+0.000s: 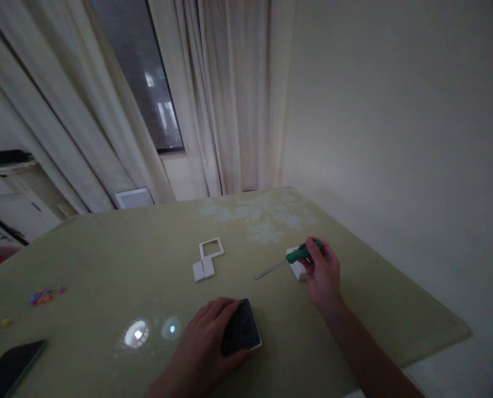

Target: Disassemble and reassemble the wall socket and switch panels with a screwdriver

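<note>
My left hand (207, 342) is closed around a dark, squarish block with a white edge (243, 327), which rests low over the table near its front. The kind of block is hard to make out. In my right hand (323, 271) is a screwdriver (298, 254) with a green handle, its metal shaft pointing left and slightly down. Just behind that hand a white box-like piece (299, 270) lies on the table, partly covered. Farther back sit a white square frame (212, 247) and two small white plates (203, 270) touching it.
The table (146, 249) has a pale glossy cover. Small colourful pieces (42, 297) lie at the left, and a dark flat phone-like object (11, 367) at the front left corner. A wall (416, 166) borders the right side; curtains (238, 99) hang behind.
</note>
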The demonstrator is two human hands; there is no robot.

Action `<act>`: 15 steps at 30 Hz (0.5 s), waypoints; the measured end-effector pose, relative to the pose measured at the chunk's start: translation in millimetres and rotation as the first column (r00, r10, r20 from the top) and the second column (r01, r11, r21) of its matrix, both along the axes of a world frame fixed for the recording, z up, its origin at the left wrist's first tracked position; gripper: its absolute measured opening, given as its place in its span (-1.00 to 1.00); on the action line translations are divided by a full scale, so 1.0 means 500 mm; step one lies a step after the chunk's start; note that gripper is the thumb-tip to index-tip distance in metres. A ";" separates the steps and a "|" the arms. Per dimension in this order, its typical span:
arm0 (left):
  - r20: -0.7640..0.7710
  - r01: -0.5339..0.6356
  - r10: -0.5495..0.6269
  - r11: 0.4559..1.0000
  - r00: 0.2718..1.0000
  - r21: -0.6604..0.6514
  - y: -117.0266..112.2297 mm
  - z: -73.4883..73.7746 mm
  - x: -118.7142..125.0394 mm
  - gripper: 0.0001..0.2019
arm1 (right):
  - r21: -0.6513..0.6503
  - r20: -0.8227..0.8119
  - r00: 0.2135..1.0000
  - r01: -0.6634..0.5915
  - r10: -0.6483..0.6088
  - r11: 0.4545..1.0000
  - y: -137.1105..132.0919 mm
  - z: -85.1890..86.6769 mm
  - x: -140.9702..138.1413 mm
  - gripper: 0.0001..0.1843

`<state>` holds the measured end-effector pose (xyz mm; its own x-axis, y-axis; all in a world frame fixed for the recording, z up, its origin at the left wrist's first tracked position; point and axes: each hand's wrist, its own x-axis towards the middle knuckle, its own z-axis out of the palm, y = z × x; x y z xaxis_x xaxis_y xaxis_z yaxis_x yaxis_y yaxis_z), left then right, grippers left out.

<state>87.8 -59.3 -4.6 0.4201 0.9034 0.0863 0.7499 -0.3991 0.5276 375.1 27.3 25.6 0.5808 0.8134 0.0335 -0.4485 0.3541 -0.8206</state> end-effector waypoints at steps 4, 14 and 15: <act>-0.044 0.021 -0.020 1.000 0.999 0.020 -0.002 -0.005 0.001 -0.26 | 0.011 0.004 1.000 0.003 -0.003 1.000 0.002 -0.003 0.001 -0.39; -0.065 0.037 -0.032 0.997 0.997 0.071 -0.007 -0.026 -0.002 -0.25 | 0.024 0.037 0.999 -0.028 0.027 0.999 0.003 -0.014 0.005 -0.42; -0.062 0.039 -0.035 0.996 0.997 0.079 -0.007 -0.028 -0.002 -0.26 | 0.026 0.049 0.999 -0.026 0.025 0.999 0.004 -0.015 0.006 -0.43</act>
